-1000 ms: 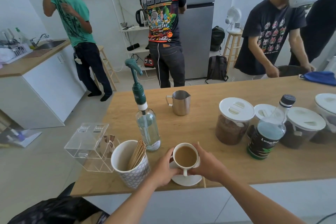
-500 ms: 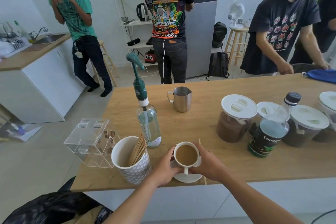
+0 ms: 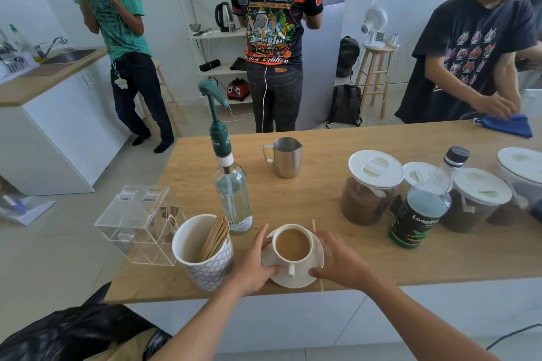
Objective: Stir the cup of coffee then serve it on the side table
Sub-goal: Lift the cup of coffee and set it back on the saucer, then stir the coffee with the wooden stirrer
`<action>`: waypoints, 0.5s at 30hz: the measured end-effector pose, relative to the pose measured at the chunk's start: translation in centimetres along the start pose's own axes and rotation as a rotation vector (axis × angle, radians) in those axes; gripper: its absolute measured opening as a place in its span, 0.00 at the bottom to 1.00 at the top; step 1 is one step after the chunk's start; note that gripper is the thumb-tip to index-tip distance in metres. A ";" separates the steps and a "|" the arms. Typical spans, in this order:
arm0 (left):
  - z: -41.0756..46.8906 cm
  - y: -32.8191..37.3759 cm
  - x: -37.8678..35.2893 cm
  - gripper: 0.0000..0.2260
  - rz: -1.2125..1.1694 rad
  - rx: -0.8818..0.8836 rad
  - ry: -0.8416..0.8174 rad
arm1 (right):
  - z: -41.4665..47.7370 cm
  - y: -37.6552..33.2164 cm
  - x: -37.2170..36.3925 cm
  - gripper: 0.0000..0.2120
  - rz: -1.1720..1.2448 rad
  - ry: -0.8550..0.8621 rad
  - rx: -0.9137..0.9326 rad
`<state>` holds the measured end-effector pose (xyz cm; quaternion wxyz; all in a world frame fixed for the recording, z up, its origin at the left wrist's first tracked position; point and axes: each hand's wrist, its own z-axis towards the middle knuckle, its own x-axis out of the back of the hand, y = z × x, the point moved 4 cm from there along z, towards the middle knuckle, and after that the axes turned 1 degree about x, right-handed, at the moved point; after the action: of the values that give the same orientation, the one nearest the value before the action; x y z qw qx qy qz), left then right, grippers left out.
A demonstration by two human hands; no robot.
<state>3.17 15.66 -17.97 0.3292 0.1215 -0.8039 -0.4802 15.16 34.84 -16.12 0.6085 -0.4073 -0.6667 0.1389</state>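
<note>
A white cup of milky coffee (image 3: 291,245) stands on a white saucer (image 3: 299,280) near the front edge of the wooden counter (image 3: 337,258). The cup's handle points toward me. My left hand (image 3: 252,268) grips the saucer's left rim, fingers behind and thumb in front. On the right rim, my right hand (image 3: 341,262) holds the saucer the same way. A thin wooden stir stick (image 3: 313,226) lies on the counter, partly under my right hand.
Left of the cup are a patterned mug of wooden stirrers (image 3: 205,271), a pump bottle (image 3: 233,199) and a clear acrylic box (image 3: 137,214). A steel pitcher (image 3: 284,158), lidded jars (image 3: 369,190) and a dark bottle (image 3: 419,208) stand behind and right. Three people stand beyond the counter.
Both hands have slid from around the cup outward to the saucer's rims. The cup and saucer sit in the same spot on the counter.
</note>
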 end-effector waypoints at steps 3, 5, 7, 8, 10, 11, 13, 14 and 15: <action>-0.2 -0.6 0.5 0.37 0.033 -0.020 0.084 | -0.6 1.5 0.2 0.35 -0.051 -0.006 -0.020; -0.2 -0.8 0.8 0.31 0.089 -0.047 0.167 | -1.1 2.1 0.1 0.27 -0.113 -0.021 0.002; -0.1 -1.0 0.6 0.28 0.157 -0.076 0.212 | -1.6 2.3 -0.3 0.22 -0.196 -0.032 0.040; -0.1 -1.2 0.4 0.27 0.195 -0.087 0.213 | -1.8 2.4 -0.5 0.21 -0.238 -0.036 0.056; -0.1 -1.7 -0.3 0.27 0.272 -0.092 0.184 | -2.1 2.6 -1.1 0.22 -0.336 -0.054 0.092; -0.1 -2.0 -0.7 0.28 0.309 -0.090 0.169 | -2.3 2.7 -1.3 0.22 -0.382 -0.058 0.111; -0.1 -2.6 -1.2 0.28 0.379 -0.095 0.169 | -2.6 2.7 -1.5 0.21 -0.443 -0.038 0.143; -0.1 -2.8 -1.4 0.28 0.410 -0.099 0.179 | -2.8 2.6 -1.6 0.18 -0.462 -0.022 0.160; -0.1 -3.0 -1.5 0.28 0.439 -0.104 0.191 | -2.9 2.5 -1.6 0.17 -0.478 -0.008 0.177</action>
<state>4.04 14.80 -21.12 0.5060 -0.0285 -0.7504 -0.4243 18.65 34.40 -18.32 0.6549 -0.1826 -0.7316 0.0506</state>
